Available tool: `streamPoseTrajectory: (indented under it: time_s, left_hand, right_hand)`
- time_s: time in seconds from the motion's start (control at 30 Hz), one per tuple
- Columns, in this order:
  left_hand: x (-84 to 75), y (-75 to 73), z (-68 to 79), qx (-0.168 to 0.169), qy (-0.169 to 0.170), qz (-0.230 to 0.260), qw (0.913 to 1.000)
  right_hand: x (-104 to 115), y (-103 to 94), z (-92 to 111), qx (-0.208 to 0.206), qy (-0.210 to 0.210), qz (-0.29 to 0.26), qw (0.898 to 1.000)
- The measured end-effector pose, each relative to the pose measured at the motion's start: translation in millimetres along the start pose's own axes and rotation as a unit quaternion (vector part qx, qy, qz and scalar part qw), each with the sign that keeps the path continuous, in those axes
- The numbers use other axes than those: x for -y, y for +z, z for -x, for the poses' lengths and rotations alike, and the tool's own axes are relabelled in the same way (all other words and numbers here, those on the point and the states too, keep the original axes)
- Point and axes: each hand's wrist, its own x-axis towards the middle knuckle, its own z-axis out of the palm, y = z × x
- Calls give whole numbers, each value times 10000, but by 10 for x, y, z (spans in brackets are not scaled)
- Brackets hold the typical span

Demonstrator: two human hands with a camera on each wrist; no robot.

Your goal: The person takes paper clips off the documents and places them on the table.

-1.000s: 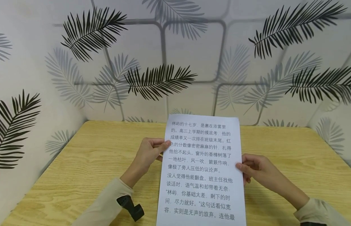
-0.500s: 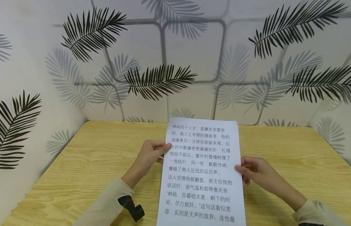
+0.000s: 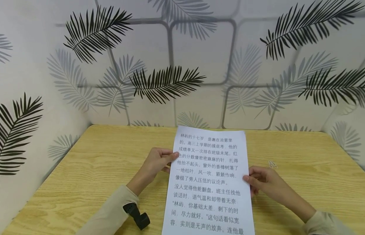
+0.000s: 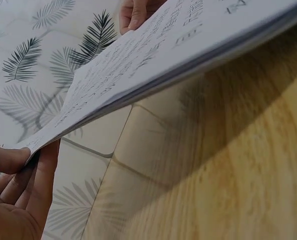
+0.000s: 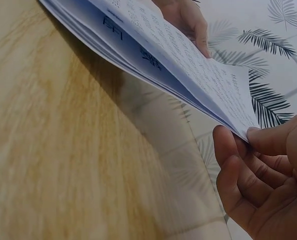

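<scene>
A stack of paper sheets (image 3: 208, 182) printed with large Chinese text is held above the table, its lower end cut off by the head view's bottom edge. My left hand (image 3: 154, 164) pinches the left edge, thumb on the printed face and fingers behind. Lower down on the right edge, my right hand (image 3: 269, 182) pinches the stack the same way. Several layers of the paper stack (image 5: 153, 75) fan slightly apart in the right wrist view. In the left wrist view, the stack (image 4: 123, 85) tilts over the wood, with a gap beneath it.
Two small pale paper clips (image 3: 273, 164) appear to lie on the wooden table (image 3: 106, 156) just beyond my right hand. Behind the table's far edge stands a wall (image 3: 200, 52) with a leaf pattern. A black strap device (image 3: 136, 216) is on my left sleeve.
The paper stack's top edge has come down a little, and both hands have moved down with it. My right hand has also shifted slightly left, uncovering the paper clips.
</scene>
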Motion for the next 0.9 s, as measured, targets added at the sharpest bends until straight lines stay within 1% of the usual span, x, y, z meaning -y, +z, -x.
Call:
streamPoseTrajectory:
  time_s: [0.1, 0.27, 0.47, 0.67, 0.9]
  left_hand:
    - [22, 0, -6, 16, -91, -51, 9999]
    - [59, 1, -21, 47, -109, -53, 9999]
    - [96, -1, -27, 98, -178, -49, 9998]
    - [138, -8, -41, 124, -244, -44, 9996]
    - [179, -18, -61, 242, -248, -145, 9993]
  right_hand:
    - [-21, 16, 4, 6, 72, -36, 10000]
    - [-45, 26, 7, 19, 156, -56, 9999]
    - [-79, 31, 8, 26, 352, -120, 9993]
    - [-96, 53, 8, -10, 297, -83, 9995]
    - [-118, 66, 13, -67, 379, -66, 9992]
